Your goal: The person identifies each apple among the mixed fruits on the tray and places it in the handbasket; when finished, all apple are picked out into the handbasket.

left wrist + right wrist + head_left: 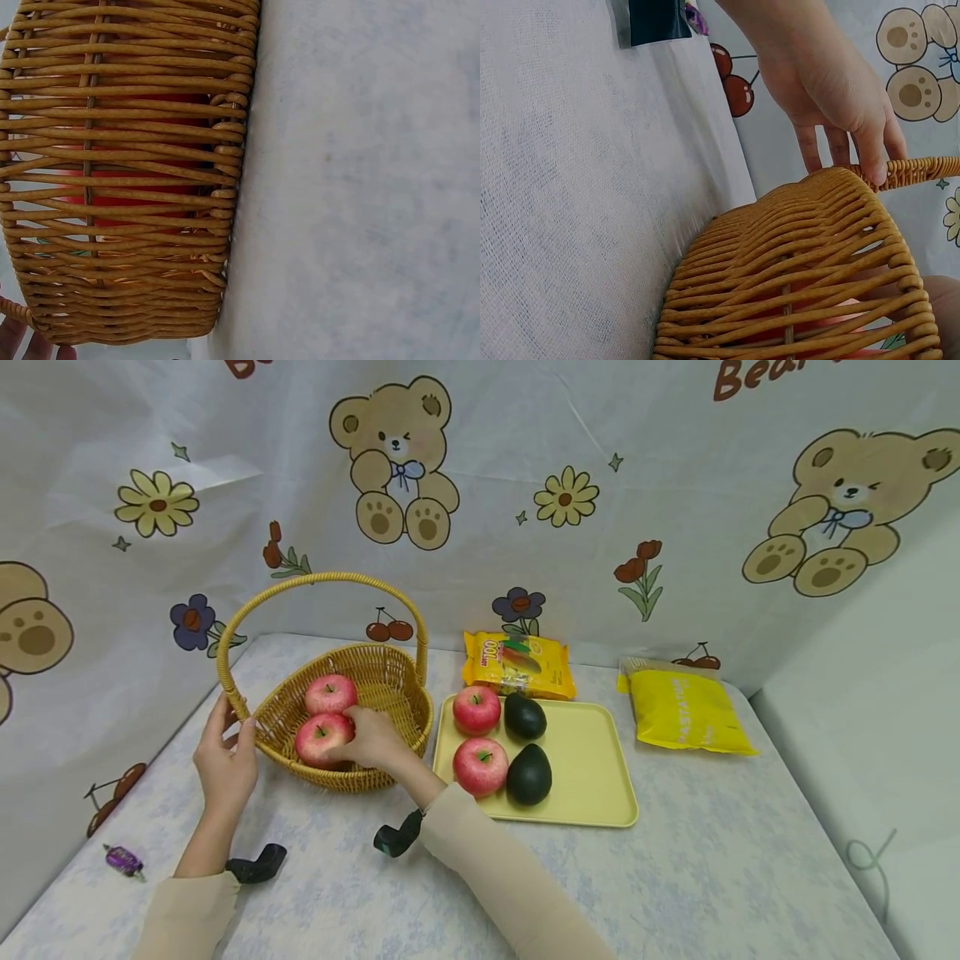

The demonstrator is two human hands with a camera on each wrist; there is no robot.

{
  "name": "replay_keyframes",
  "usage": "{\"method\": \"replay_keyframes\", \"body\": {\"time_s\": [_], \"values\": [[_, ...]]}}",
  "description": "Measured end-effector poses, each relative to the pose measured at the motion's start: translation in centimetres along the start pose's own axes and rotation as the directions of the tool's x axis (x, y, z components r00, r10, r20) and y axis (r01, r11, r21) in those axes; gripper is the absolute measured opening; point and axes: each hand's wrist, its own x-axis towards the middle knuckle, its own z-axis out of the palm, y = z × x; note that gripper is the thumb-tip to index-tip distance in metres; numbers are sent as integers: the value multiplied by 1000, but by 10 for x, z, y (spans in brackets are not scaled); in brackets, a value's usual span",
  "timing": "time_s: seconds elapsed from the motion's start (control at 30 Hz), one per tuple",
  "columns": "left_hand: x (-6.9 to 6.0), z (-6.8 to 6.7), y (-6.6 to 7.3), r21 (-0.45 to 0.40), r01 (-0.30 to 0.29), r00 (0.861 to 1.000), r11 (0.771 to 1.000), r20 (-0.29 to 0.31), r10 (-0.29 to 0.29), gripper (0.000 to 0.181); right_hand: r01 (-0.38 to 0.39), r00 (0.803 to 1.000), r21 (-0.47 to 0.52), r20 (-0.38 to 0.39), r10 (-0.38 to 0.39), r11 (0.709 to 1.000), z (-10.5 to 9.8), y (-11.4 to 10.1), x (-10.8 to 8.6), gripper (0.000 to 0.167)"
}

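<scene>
Pale cloth with blue mottling covers the worktop [720, 868]. From where I'm standing, the wicker basket [390, 695] is the biggest thing on it. Just right of the basket sits the tray [588, 760]; well to the basket's right lies a bag [686, 714], and to its right rear a packet [517, 664]. The left hand [227, 770] grips the foot of the basket's handle [326, 577] on the left side. The right hand [374, 740], reaching inside the basket, pinches the front apple [317, 737]; the rear apple [331, 694] lies close behind it. I'd judge the apples half loaded: two tray apples [479, 766] are left on the side nearest the basket. Two avocados [529, 774], also left, lie slightly farther from the basket. A candy [123, 862] lies to its left front.
</scene>
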Motion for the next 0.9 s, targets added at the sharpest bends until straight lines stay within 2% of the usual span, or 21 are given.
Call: {"method": "replay_keyframes", "body": {"time_s": [0.1,0.27,0.37,0.47,0.6,0.73,0.9], "values": [[-1,0,1,-9,-1,1000,1000,6,1,49,1,1000,35,-29,0,999,-1,1,-1,70],[0,1,0,-19,-13,1000,1000,7,13,49,65,989,139,-143,-45,988,-4,3,-4,65],[0,1,-1,-12,-13,1000,1000,3,13,49,123,981,217,-175,-85,968,-9,5,-8,64],[0,0,-2,-5,-12,1000,1000,3,12,49,193,972,304,-189,-140,933,-18,5,-18,62],[0,0,-3,-4,-17,1000,1000,4,17,49,273,953,339,-221,-206,900,-39,9,-35,62],[0,0,-2,-7,-21,1000,1000,3,21,49,301,937,296,-268,-224,906,-67,22,-54,66],[0,0,-3,-19,-33,999,999,1,33,49,262,924,283,-350,-155,922,-101,50,-70,70]]}}
